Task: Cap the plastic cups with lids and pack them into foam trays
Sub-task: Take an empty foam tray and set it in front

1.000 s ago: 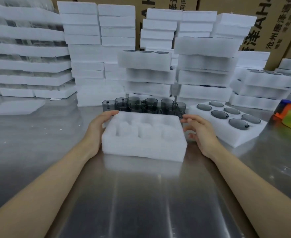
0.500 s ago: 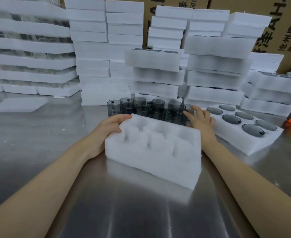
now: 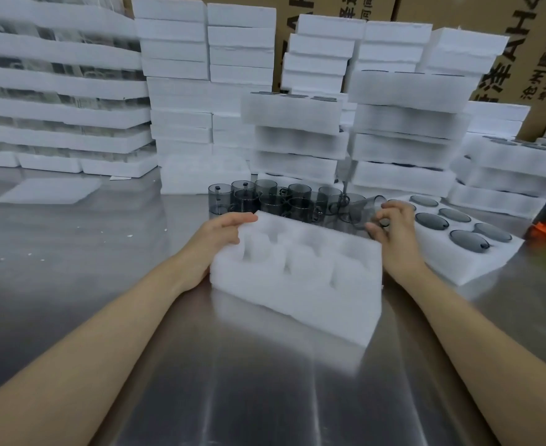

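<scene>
We're seeing a plain white foam tray (image 3: pixel 297 294), smoky grey cups (image 3: pixel 300 194), a silvery table (image 3: pixel 233 397), and brown boxes (image 3: pixel 538 59) with black lettering.

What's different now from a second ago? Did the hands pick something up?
The right hand left the empty white foam tray, reached to the cluster of smoky grey plastic cups and now its fingers grip one tilted cup. The tray has swung askew. The left hand still holds its far left corner; the foam tray of dark lids stayed put.
</scene>
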Demonstrator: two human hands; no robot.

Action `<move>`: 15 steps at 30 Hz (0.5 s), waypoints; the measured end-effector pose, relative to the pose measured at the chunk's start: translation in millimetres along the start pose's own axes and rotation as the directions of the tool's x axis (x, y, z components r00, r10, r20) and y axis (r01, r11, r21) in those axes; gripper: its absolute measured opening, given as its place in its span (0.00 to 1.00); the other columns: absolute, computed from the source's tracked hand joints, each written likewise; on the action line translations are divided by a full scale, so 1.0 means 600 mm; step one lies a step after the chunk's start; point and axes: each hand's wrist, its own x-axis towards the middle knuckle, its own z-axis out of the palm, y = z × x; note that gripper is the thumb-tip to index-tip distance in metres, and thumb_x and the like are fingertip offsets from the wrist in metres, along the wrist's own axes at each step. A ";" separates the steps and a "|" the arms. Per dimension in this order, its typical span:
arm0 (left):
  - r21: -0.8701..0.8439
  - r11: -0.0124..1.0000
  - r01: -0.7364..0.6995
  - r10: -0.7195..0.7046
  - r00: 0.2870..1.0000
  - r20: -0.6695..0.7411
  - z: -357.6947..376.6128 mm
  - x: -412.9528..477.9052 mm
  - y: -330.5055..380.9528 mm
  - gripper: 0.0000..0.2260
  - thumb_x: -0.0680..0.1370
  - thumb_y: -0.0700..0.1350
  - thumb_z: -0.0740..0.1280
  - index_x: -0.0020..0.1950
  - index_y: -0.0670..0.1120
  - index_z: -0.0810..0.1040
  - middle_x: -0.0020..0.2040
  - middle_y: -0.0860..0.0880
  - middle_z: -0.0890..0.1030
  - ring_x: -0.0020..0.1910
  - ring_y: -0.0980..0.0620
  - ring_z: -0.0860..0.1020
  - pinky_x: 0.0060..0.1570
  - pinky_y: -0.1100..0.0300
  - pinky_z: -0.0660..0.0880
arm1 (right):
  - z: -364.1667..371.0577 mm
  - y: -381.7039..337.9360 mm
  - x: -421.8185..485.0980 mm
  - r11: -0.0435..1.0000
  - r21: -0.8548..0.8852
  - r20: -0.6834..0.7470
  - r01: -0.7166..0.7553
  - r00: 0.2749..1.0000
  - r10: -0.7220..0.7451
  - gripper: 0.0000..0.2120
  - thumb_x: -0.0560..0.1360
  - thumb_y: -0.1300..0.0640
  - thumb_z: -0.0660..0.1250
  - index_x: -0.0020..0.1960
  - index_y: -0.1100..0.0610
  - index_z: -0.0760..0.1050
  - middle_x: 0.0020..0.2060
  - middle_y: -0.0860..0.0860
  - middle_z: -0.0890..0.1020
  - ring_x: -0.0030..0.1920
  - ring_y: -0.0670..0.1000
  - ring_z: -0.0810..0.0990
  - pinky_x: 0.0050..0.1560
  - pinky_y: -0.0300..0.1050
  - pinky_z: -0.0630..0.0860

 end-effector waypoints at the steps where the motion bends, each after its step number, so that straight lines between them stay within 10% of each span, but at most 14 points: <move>1: 0.005 1.000 -0.003 0.003 1.000 -0.015 0.006 -0.003 0.001 0.20 0.71 0.36 0.60 0.47 0.57 0.84 0.61 0.55 0.80 0.51 0.56 0.79 0.52 0.60 0.72 | -0.012 -0.007 -0.004 0.997 0.065 0.004 -0.029 1.000 0.029 0.06 0.75 0.69 0.66 0.52 0.68 0.73 0.64 0.65 0.65 0.61 0.62 0.70 0.57 0.35 0.69; 3: 0.029 0.999 -0.030 0.032 0.998 -0.049 0.024 -0.010 0.006 0.17 0.68 0.40 0.61 0.47 0.57 0.83 0.60 0.59 0.78 0.54 0.60 0.76 0.57 0.62 0.69 | -0.032 -0.025 -0.007 0.986 0.138 0.045 -0.090 0.995 0.084 0.05 0.77 0.68 0.65 0.51 0.64 0.72 0.68 0.61 0.60 0.64 0.59 0.70 0.55 0.26 0.67; 7: 0.132 0.982 -0.132 0.146 0.984 -0.102 0.075 -0.018 0.003 0.16 0.75 0.37 0.60 0.54 0.56 0.77 0.63 0.55 0.69 0.62 0.62 0.69 0.54 0.71 0.64 | -0.062 -0.092 -0.004 0.945 0.327 0.077 -0.033 0.997 0.008 0.09 0.76 0.68 0.65 0.45 0.56 0.70 0.64 0.56 0.68 0.59 0.50 0.73 0.56 0.39 0.72; 10: 0.214 0.961 -0.176 0.195 0.978 -0.072 0.103 -0.023 0.002 0.20 0.77 0.34 0.57 0.64 0.52 0.71 0.66 0.52 0.64 0.69 0.56 0.62 0.68 0.61 0.59 | -0.044 -0.163 -0.011 0.937 0.339 -0.050 0.088 0.996 -0.075 0.16 0.72 0.67 0.71 0.43 0.47 0.70 0.55 0.48 0.73 0.61 0.50 0.73 0.57 0.44 0.71; 15: 0.252 0.937 -0.241 0.263 0.963 -0.059 0.104 -0.032 0.008 0.32 0.67 0.42 0.58 0.73 0.50 0.63 0.70 0.53 0.66 0.72 0.51 0.62 0.72 0.48 0.61 | 0.029 -0.209 -0.056 0.927 0.327 0.012 0.184 0.980 -0.199 0.28 0.68 0.68 0.73 0.65 0.57 0.71 0.57 0.47 0.72 0.58 0.44 0.71 0.56 0.30 0.69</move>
